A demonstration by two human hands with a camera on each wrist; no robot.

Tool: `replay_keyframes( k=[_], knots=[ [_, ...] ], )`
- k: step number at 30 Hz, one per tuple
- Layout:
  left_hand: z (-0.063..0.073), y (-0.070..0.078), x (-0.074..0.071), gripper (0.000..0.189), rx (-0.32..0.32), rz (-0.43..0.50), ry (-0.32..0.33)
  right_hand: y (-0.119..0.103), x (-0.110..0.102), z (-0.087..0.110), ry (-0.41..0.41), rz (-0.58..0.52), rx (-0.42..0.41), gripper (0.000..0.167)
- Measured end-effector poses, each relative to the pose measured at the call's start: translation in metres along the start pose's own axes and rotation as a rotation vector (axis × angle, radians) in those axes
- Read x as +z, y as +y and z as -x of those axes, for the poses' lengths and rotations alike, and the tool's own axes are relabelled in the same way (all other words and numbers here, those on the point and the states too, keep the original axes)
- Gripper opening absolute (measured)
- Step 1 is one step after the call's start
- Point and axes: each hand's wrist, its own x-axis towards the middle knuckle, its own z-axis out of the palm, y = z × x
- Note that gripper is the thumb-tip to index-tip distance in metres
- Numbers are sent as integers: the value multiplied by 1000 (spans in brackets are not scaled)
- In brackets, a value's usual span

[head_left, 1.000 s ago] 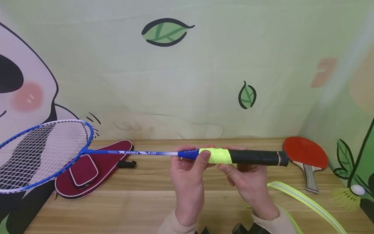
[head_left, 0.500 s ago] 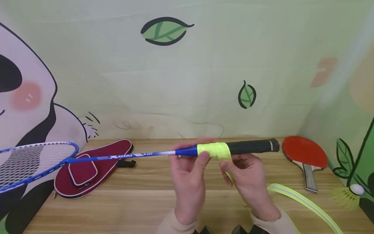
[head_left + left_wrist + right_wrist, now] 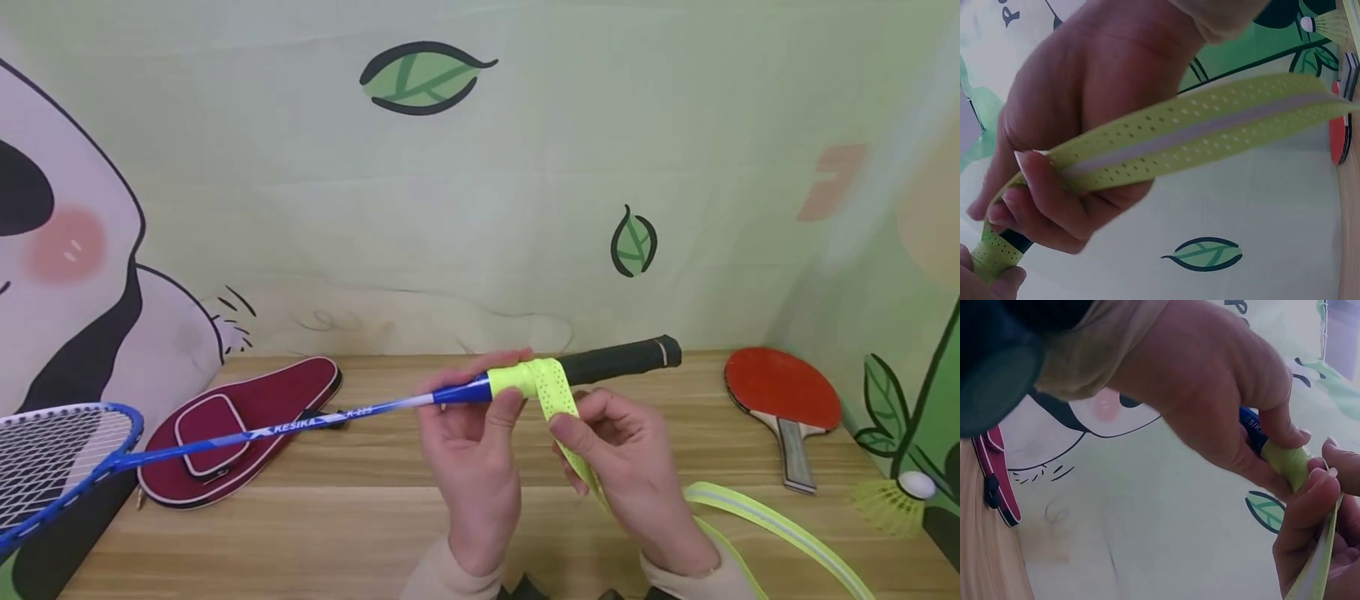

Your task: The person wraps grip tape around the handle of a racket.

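A blue-and-white badminton racket point(image 3: 298, 425) is held up slantwise, its strung head point(image 3: 60, 471) low at the left. My left hand point(image 3: 474, 483) grips it where yellow perforated grip tape point(image 3: 513, 380) is wound round the upper handle, thumb in front. Beyond the winding, the black handle point(image 3: 615, 359) points up to the right. The tape comes off the winding and down to my right hand point(image 3: 637, 471), which pinches it between thumb and fingers. In the left wrist view the tape strip point(image 3: 1204, 128) stretches from the pinching fingers, a pale band along its middle.
On the wooden table point(image 3: 337, 533) lie a maroon racket case point(image 3: 277, 400) at the left and a red table tennis bat point(image 3: 783, 390) at the right. A yellow shuttlecock point(image 3: 896, 504) is near the right edge. The tape's tail point(image 3: 787, 525) loops at the front right.
The racket has tilted, with its head lower and handle end higher, and shifted left. The tape strip now shows hanging over the front of the handle to my right hand.
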Motion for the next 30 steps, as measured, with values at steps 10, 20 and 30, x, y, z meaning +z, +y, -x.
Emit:
replay_keyframes(
  k=[10, 20, 30],
  knots=[
    [4, 2, 2, 24, -118, 52, 20, 5, -8, -5, 46, 135, -25, 4],
    [5, 5, 2, 28, -226, -1, 59, 4, -11, -6, 53, 88, -85, 35],
    [0, 5, 2, 37, -198, 88, -98, 3, -6, -2, 102, 54, -56, 10]
  ],
)
